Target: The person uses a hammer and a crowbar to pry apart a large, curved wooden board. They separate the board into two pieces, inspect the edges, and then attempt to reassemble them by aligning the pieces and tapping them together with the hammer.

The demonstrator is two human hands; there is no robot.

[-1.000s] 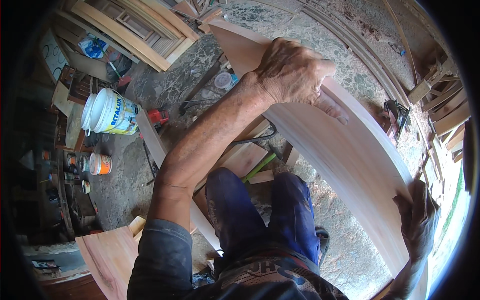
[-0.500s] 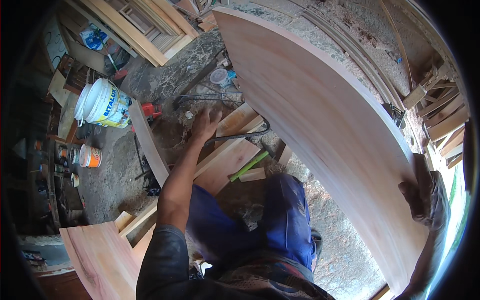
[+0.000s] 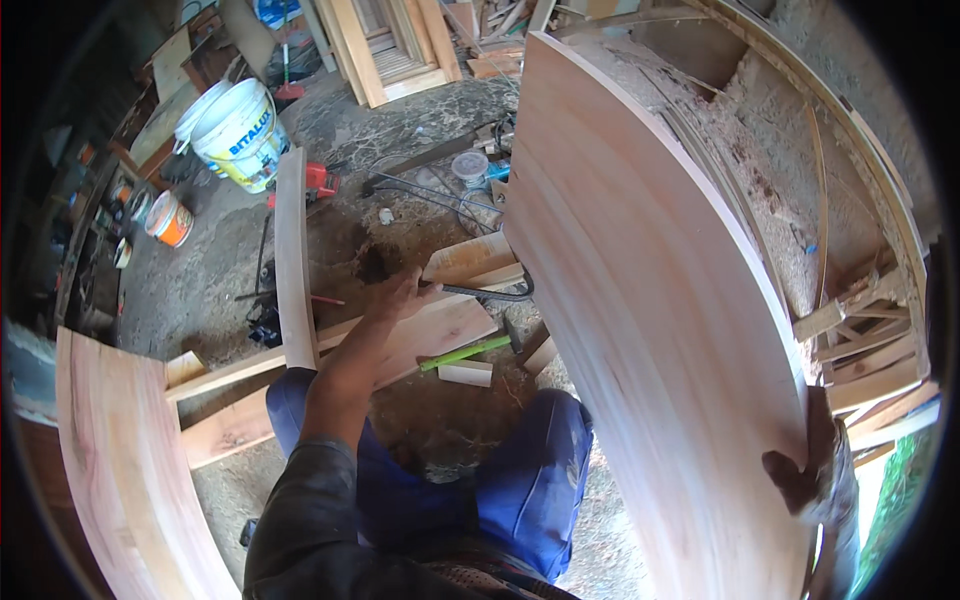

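Note:
A large, pale wooden panel [image 3: 650,290] with a curved edge stands at my right side. My right hand [image 3: 812,470] grips its outer edge, fingers against the board's face and partly in shadow. My left hand [image 3: 403,297] is low over the floor, its fingers closed round the near end of a dark metal bar [image 3: 485,293] with a hooked far end. Under and beside that hand lie wooden planks [image 3: 435,340] and a short wood block [image 3: 468,258]. Nearer my knees is a hammer with a green handle [image 3: 465,352].
A curved wooden piece [image 3: 120,440] lies at the lower left, and a narrow board [image 3: 292,250] stands near my left knee. Beyond are a red power tool [image 3: 320,181], white buckets [image 3: 238,135], an orange tub [image 3: 168,219] and wooden frames [image 3: 385,60]. Scrap wood [image 3: 875,350] is piled at right.
My left hand has moved down to the bar's near end. The view has turned, shifting the panel and floor things. My right hand still holds the panel.

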